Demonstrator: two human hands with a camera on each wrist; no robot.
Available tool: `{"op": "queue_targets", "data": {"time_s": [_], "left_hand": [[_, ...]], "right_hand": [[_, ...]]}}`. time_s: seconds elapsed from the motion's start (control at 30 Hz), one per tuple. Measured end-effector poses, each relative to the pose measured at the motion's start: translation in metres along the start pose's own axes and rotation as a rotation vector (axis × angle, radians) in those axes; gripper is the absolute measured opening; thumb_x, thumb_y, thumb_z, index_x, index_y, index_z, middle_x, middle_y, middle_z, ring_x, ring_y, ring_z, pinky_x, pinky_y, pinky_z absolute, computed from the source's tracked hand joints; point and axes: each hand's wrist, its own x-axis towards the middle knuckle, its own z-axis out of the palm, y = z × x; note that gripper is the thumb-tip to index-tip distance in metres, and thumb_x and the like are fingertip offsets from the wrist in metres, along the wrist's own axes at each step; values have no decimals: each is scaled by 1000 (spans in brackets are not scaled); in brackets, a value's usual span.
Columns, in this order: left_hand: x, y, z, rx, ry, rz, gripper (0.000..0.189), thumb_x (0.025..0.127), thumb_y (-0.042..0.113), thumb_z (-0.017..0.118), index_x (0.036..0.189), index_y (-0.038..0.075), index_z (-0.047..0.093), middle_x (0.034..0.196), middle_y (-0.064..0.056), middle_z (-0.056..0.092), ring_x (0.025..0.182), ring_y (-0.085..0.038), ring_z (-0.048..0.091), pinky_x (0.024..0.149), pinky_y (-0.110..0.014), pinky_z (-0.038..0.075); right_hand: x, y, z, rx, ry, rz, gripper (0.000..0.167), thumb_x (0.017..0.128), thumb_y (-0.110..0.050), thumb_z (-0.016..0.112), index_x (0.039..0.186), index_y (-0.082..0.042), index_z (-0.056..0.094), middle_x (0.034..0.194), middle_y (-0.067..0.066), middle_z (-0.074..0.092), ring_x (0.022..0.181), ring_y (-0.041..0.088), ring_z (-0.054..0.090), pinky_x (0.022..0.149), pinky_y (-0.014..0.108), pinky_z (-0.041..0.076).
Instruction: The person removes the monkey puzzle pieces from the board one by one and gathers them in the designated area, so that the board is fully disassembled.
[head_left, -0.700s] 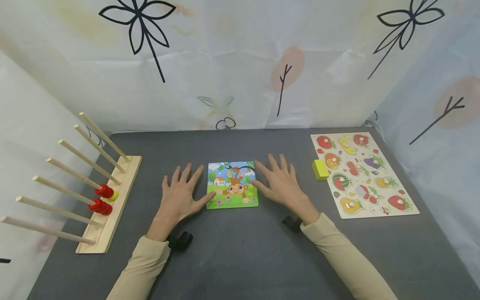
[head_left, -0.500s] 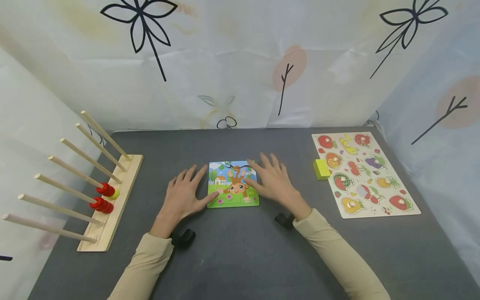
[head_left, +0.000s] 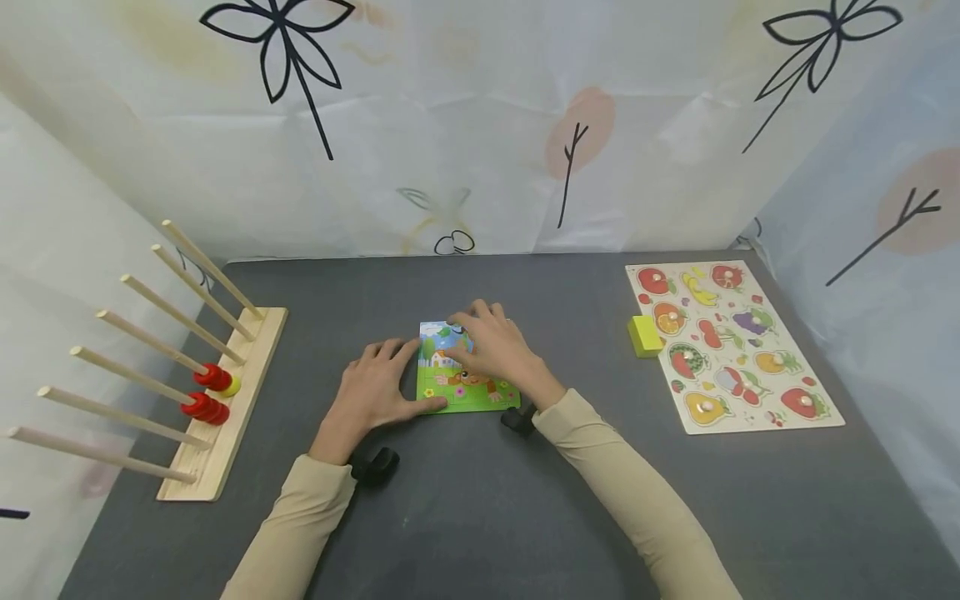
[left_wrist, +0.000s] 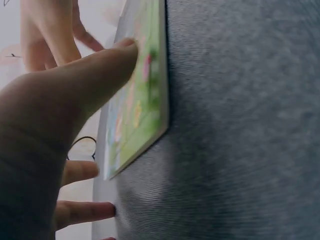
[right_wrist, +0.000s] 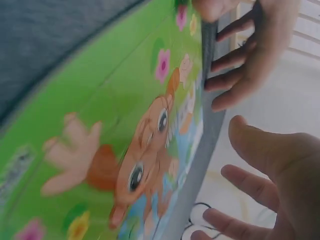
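A square picture puzzle of a monkey (head_left: 480, 402) lies on the grey table, its green front edge towards me. My left hand (head_left: 369, 393) rests at its left side with fingers spread; in the left wrist view the thumb (left_wrist: 107, 67) reaches over the front edge of the puzzle (left_wrist: 145, 100). Over the puzzle's upper right part is my right hand (head_left: 501, 346), fingers loosely bent and covering much of the picture in the head view. The right wrist view shows the right hand's thumb and fingertips (right_wrist: 245, 182) above the picture, holding nothing.
To the left stands a wooden peg rack (head_left: 247, 367) with several red rings (head_left: 204, 408) and a yellow one (head_left: 234, 386). On the right lies a fruit puzzle board (head_left: 765, 417), a yellow block (head_left: 645, 336) at its left edge. A patterned cloth (head_left: 480, 125) hangs behind the table.
My right hand has moved left from the puzzle's right edge to above the picture, its fingers bending more. The left hand has shifted slightly right, its thumb further over the puzzle's front edge.
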Motion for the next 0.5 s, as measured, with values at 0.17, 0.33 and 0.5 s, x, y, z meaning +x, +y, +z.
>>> {"op": "queue_targets", "data": {"time_s": [0.17, 0.33, 0.5], "left_hand": [[1, 1, -5, 13, -48, 2, 105, 72, 79, 72, 153, 16, 48, 152, -19, 49, 139, -47, 47, 94, -68, 49], [2, 1, -5, 37, -67, 15, 107, 69, 78, 76, 153, 17, 49, 152, -19, 49, 137, -48, 48, 92, -67, 50], [3, 1, -4, 46, -71, 10, 110, 66, 79, 79, 153, 18, 49, 151, -19, 49, 135, -48, 50, 92, -66, 51]], "right_hand": [[19, -11, 7, -40, -64, 10, 49, 98, -44, 68, 140, -19, 61, 143, 15, 49, 127, 35, 45, 97, 50, 50], [27, -16, 13, -101, -114, 36, 50, 99, -45, 65, 142, -19, 59, 142, 14, 48, 126, 34, 45, 99, 49, 47], [31, -19, 16, -130, -125, 48, 52, 98, -47, 66, 142, -19, 59, 140, 13, 50, 127, 34, 46, 100, 50, 46]]}}
